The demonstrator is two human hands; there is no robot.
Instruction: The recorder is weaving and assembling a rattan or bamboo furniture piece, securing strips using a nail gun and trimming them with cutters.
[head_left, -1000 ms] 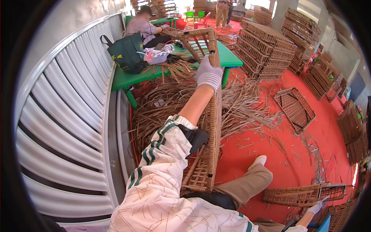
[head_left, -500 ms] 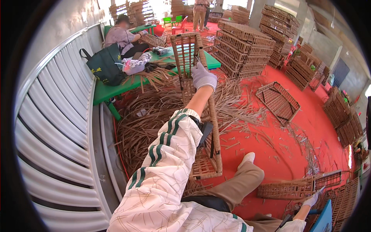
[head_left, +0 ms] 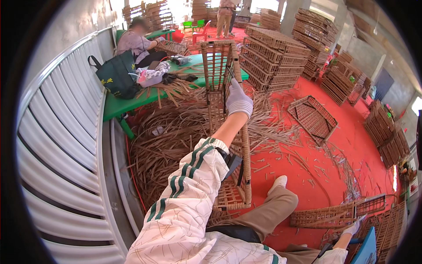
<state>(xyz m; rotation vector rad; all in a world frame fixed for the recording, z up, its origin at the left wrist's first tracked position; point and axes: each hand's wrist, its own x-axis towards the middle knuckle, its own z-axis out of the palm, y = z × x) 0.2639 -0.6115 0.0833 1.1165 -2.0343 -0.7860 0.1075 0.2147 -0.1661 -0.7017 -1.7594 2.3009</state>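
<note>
My left hand, in a white glove, is closed around the side rim of a long rectangular woven basket. The basket stands tilted lengthwise in front of me, and my striped sleeve hides part of its middle. Dark bands show on its frame near the glove. At the lower right, my gloved right hand is closed beside another woven basket on the floor. A thin, light-coloured piece shows at its fingertips, too small to name.
Loose brown strips are heaped beneath a green table holding a dark bag. White ribbed panels line the left. Basket stacks stand behind; another basket lies on red floor. A seated person works beyond the table.
My left hand and the upper end of the held basket have shifted slightly right and down. The right hand has barely moved. The whole view has shifted a little.
</note>
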